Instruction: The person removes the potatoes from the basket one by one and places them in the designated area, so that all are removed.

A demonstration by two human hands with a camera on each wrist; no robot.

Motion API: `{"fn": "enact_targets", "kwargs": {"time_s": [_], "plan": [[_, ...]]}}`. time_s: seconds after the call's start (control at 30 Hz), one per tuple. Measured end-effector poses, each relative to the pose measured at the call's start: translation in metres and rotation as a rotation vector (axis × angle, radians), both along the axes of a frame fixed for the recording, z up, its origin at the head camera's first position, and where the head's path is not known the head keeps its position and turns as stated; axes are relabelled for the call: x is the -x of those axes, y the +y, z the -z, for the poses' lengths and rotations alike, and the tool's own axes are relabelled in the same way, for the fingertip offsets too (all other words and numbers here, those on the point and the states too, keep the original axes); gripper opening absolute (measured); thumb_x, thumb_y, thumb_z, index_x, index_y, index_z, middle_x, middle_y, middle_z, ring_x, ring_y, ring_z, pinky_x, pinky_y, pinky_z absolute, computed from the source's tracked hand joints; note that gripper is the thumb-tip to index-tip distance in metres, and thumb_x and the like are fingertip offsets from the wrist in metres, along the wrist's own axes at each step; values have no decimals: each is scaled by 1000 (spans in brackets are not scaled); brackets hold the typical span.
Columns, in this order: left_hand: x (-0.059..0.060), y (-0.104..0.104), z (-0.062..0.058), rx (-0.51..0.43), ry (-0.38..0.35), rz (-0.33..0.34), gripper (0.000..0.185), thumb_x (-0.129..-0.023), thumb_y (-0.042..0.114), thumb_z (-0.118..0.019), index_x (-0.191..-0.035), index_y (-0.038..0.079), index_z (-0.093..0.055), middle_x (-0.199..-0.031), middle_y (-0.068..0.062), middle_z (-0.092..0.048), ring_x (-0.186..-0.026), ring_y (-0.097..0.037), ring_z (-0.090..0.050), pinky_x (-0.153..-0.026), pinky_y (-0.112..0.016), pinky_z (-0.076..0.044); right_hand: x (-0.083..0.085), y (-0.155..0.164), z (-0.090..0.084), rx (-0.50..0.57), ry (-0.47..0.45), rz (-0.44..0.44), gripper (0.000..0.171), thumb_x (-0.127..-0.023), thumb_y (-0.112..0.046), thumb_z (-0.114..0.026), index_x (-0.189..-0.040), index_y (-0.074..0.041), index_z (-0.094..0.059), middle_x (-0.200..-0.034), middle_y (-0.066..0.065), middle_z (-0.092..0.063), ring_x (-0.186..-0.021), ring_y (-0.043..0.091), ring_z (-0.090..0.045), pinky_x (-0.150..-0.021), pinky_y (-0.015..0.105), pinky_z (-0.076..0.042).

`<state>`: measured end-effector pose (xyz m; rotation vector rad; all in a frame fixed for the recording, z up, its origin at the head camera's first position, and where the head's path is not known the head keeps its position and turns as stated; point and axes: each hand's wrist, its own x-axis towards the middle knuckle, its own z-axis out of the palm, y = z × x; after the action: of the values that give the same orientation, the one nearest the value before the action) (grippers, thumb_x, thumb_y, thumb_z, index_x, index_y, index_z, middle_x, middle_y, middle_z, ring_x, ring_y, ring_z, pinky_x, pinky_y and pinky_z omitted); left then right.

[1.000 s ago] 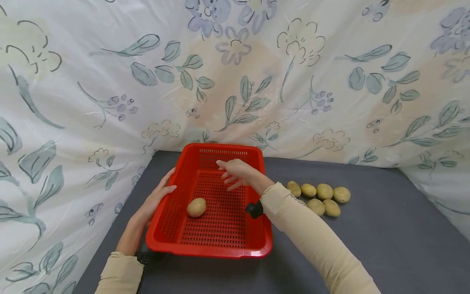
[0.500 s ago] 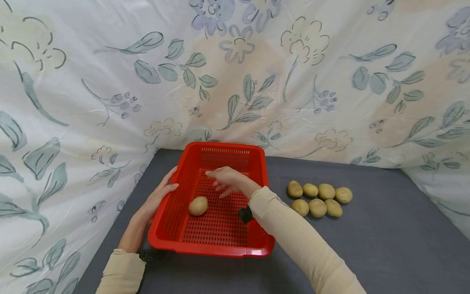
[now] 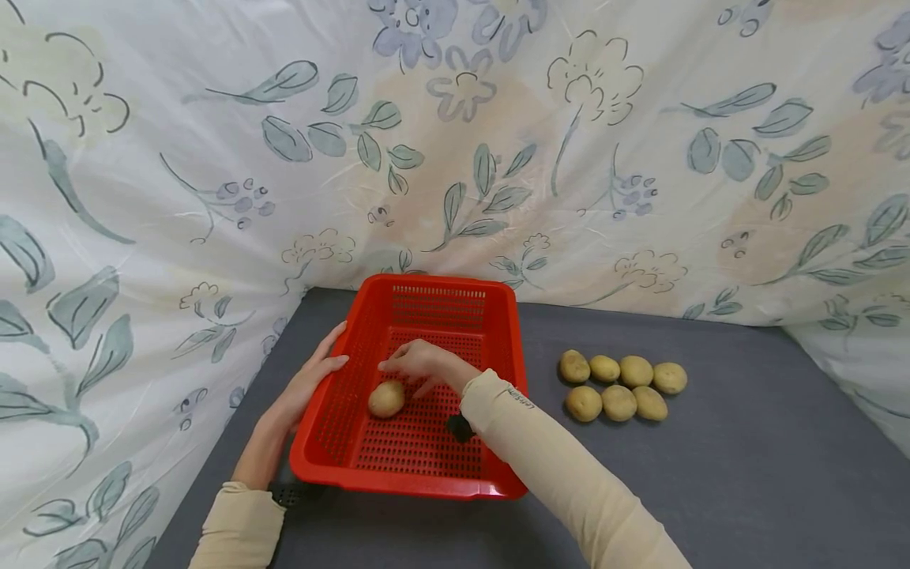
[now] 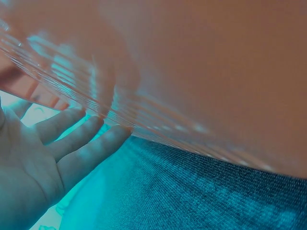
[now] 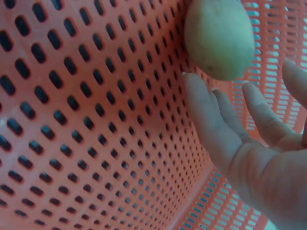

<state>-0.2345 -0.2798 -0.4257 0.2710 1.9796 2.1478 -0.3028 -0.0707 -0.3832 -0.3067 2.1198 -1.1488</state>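
There is only one bit of writing to see. It is a tiny dark mark on the cream sleeve, just behind the wrist of the right hand. The letters are too small and blurry to read. In front of that hand, the red basket has holes in it but no words or numbers. The potato by the fingers has no sticker. Past the hand, the cloth shows flowers and leaves, with no words on it.
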Motion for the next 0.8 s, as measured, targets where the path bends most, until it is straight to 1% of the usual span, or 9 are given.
{"fn": "enact_targets", "kwargs": {"time_s": [0.17, 0.27, 0.37, 0.57, 0.8], "plan": [[-2, 1, -1, -10, -2, 6, 63, -104, 24, -39, -154, 28, -2, -150, -18, -17, -116, -38, -43, -82, -42, -48, -5, -6, 5, -20, 1, -32, 27, -91, -27, -66, -110, -7, -67, -99, 7, -59, -89, 23, -58, -74, 42, -53], [-2, 1, -1, -19, -6, 7, 62, -104, 25, -39, -154, 29, -3, -150, -17, -17, -116, -39, -42, -83, -42, -48, -7, -8, 8, -22, 6, -48, 26, -90, -26, -68, -107, -6, -68, -95, 6, -59, -84, 21, -59, -71, 41, -54], [-2, 1, -1, -21, -7, 7, 62, -104, 24, -38, -154, 29, -3, -150, -17, -17, -117, -40, -41, -84, -42, -47, -9, -8, 10, -17, 4, -57, 24, -88, -24, -70, -103, -6, -68, -93, 6, -60, -80, 21, -60, -70, 40, -54], [-2, 1, -1, -3, -1, -2, 62, -104, 24, -38, -154, 29, -3, -151, -16, -16, -117, -41, -40, -83, -41, -47, -9, -9, 12, 2, -12, -77, 17, -86, -19, -73, -95, -6, -69, -91, 7, -61, -77, 21, -59, -71, 41, -54], [-2, 0, -1, -4, 5, 0, 62, -104, 25, -38, -155, 28, -3, -151, -15, -15, -120, -41, -37, -84, -40, -47, -6, -7, 14, 24, -53, -101, 17, -83, -15, -75, -97, -6, -69, -92, 7, -62, -78, 21, -58, -73, 41, -54]]}}
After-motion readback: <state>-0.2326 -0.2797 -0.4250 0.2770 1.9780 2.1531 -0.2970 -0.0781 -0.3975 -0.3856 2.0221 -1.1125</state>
